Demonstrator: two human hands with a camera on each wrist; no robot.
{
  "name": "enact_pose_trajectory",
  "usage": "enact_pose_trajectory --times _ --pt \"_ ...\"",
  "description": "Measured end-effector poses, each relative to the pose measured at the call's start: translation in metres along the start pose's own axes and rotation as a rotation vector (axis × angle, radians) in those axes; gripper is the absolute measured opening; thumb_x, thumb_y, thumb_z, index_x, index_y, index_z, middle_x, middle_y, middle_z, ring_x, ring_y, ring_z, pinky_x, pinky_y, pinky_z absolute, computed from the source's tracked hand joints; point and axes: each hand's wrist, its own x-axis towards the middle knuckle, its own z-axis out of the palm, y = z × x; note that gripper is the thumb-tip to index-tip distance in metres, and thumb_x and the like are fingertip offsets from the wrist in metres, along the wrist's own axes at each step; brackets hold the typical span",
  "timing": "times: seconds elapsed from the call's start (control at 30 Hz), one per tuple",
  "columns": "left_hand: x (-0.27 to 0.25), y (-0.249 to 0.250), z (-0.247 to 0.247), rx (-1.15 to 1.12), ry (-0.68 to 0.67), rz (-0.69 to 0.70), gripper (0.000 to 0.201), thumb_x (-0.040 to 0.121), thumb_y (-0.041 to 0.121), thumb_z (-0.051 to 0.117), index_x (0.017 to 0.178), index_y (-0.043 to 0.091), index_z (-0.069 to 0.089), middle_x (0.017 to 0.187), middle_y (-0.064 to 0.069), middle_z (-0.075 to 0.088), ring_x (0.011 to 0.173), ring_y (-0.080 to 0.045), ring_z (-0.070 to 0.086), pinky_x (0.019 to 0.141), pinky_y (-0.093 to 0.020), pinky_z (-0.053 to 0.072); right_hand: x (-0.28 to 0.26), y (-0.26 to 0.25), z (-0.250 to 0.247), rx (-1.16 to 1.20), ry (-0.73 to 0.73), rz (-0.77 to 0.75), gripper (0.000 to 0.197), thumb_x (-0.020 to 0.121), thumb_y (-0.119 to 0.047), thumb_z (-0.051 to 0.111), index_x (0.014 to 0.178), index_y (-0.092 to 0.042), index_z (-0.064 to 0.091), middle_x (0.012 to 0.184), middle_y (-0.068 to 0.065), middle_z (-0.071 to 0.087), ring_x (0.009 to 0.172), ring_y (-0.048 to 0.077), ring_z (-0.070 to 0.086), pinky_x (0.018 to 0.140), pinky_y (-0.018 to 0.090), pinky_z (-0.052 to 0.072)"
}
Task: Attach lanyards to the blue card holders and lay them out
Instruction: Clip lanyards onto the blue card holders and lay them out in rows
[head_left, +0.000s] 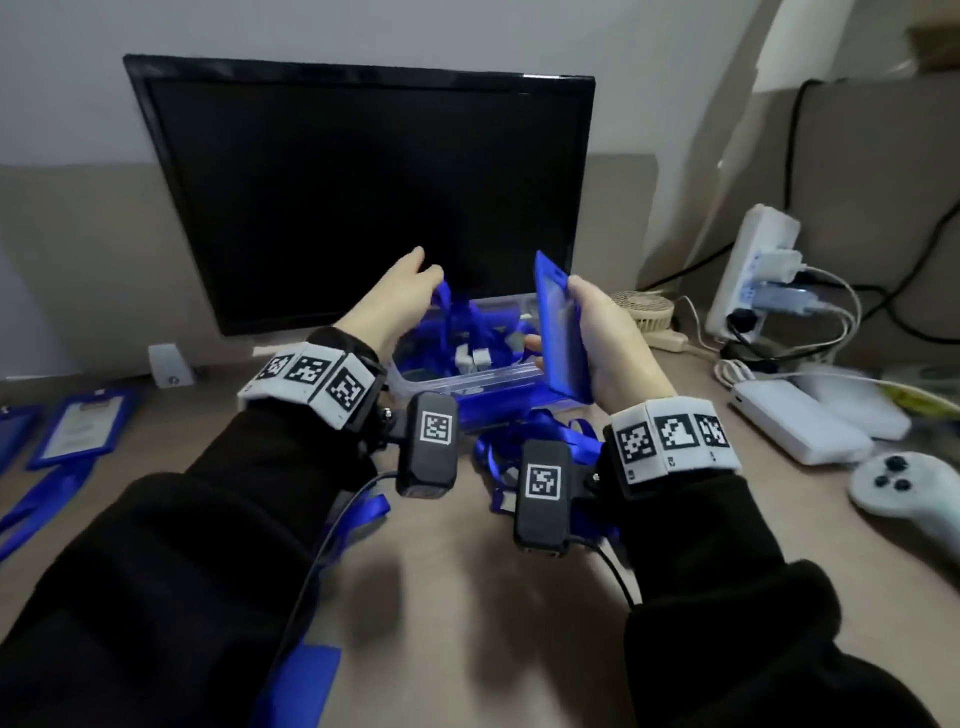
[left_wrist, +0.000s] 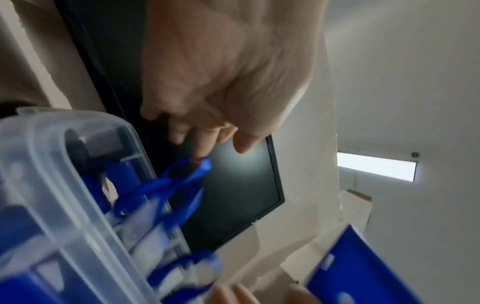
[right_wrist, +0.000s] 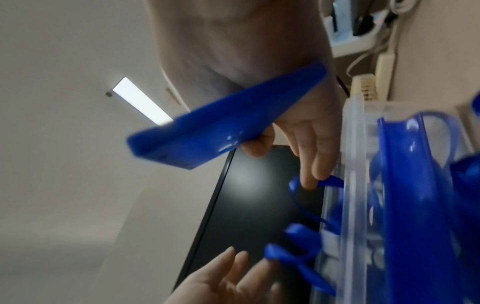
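Observation:
My right hand (head_left: 597, 332) grips a blue card holder (head_left: 558, 332) upright above the right end of a clear plastic box (head_left: 483, 387). In the right wrist view the card holder (right_wrist: 221, 127) lies across the palm, and one finger of the right hand (right_wrist: 298, 144) touches a lanyard loop. My left hand (head_left: 400, 296) reaches over the box's left end. A blue lanyard (left_wrist: 182, 185) rises out of the box (left_wrist: 52, 164) to the fingertips of the left hand (left_wrist: 215, 148), which hold its loop. More blue lanyards with white clips fill the box.
A dark monitor (head_left: 363, 197) stands right behind the box. Card holders with lanyards (head_left: 83, 426) lie at the desk's left edge. Loose lanyards (head_left: 519, 447) lie between my wrists. A fan (head_left: 644, 312), power strip (head_left: 748, 260), power banks (head_left: 800, 426) and white controller (head_left: 904, 488) crowd the right.

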Motion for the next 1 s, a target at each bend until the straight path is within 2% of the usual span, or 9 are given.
enact_pose_trajectory --times 0.07,0.17,0.27,0.43,0.6,0.7,0.83,0.93,1.0 --pt "-0.002 0.001 0.003 0.018 -0.02 -0.064 0.055 0.1 0.037 0.039 0.148 0.012 0.028 0.147 -0.011 0.041 0.129 -0.026 0.045 0.108 -0.041 0.038 0.002 -0.004 -0.01 -0.013 0.036 -0.026 0.028 0.094 -0.044 0.045 0.094 -0.019 0.059 0.094 0.004 0.065 0.088 0.023 0.065 0.079 0.034 0.05" --pt "-0.016 0.009 0.007 0.041 -0.103 -0.114 0.042 0.1 0.039 0.039 0.127 0.011 0.053 0.115 -0.007 0.058 0.095 -0.019 0.057 0.087 -0.03 0.047 0.004 -0.01 -0.028 0.022 0.071 -0.043 0.032 0.098 -0.038 0.041 0.101 -0.014 0.062 0.091 0.007 0.065 0.072 0.018 0.059 0.07 0.029 0.048" --pt "-0.034 0.017 0.014 0.109 -0.116 0.011 0.034 0.099 0.036 0.041 0.117 0.015 0.06 0.118 -0.002 0.06 0.109 -0.018 0.055 0.095 -0.034 0.041 0.002 -0.013 -0.036 0.06 0.07 -0.057 0.028 0.099 -0.037 0.039 0.086 -0.021 0.057 0.1 0.011 0.067 0.074 0.017 0.059 0.067 0.026 0.048" --pt "-0.058 0.021 0.03 0.086 -0.563 -0.046 0.021 0.098 0.025 0.045 0.103 0.015 0.063 0.108 -0.004 0.068 0.086 -0.016 0.068 0.071 -0.029 0.053 -0.002 -0.013 -0.03 0.015 0.043 -0.072 0.025 0.099 -0.036 0.039 0.091 -0.024 0.059 0.101 0.012 0.063 0.075 0.017 0.057 0.066 0.027 0.046" --pt "-0.072 0.01 0.041 0.543 -0.844 -0.147 0.02 0.096 0.015 0.045 0.095 0.013 0.065 0.097 -0.001 0.066 0.088 -0.016 0.064 0.072 -0.026 0.052 0.0 -0.014 -0.023 -0.035 -0.003 -0.062 0.029 0.097 -0.042 0.041 0.086 -0.02 0.057 0.103 0.011 0.065 0.075 0.018 0.058 0.065 0.029 0.048" --pt "-0.08 0.003 0.045 0.794 -0.939 -0.147 0.02 0.094 0.018 0.049 0.103 0.015 0.066 0.102 0.002 0.063 0.103 -0.015 0.059 0.084 -0.027 0.051 -0.001 -0.015 -0.021 -0.048 -0.016 -0.051 0.029 0.097 -0.044 0.041 0.091 -0.02 0.058 0.105 0.01 0.065 0.071 0.015 0.058 0.061 0.027 0.047" --pt "-0.084 -0.003 0.047 0.904 -1.005 -0.12 0.03 0.09 0.024 0.059 0.119 0.018 0.064 0.112 0.006 0.064 0.097 -0.009 0.056 0.085 -0.026 0.049 -0.004 -0.017 -0.017 -0.038 -0.036 -0.055 0.03 0.097 -0.044 0.041 0.091 -0.019 0.058 0.101 0.008 0.065 0.075 0.017 0.06 0.063 0.026 0.049" --pt "-0.086 -0.003 0.049 0.977 -1.086 -0.1 0.04 0.088 0.016 0.062 0.128 0.018 0.057 0.127 -0.001 0.061 0.115 -0.02 0.057 0.1 -0.035 0.047 -0.007 -0.02 -0.014 -0.033 -0.055 -0.067 0.031 0.097 -0.043 0.041 0.094 -0.019 0.06 0.103 0.008 0.066 0.085 0.021 0.062 0.072 0.03 0.051" --pt "-0.087 -0.001 0.05 1.023 -1.107 -0.068 0.043 0.088 0.013 0.062 0.13 0.019 0.055 0.128 -0.003 0.059 0.115 -0.023 0.057 0.096 -0.033 0.049 -0.01 -0.021 -0.012 -0.034 -0.063 -0.079 0.031 0.097 -0.043 0.041 0.094 -0.019 0.061 0.101 0.008 0.066 0.083 0.02 0.062 0.072 0.03 0.052"
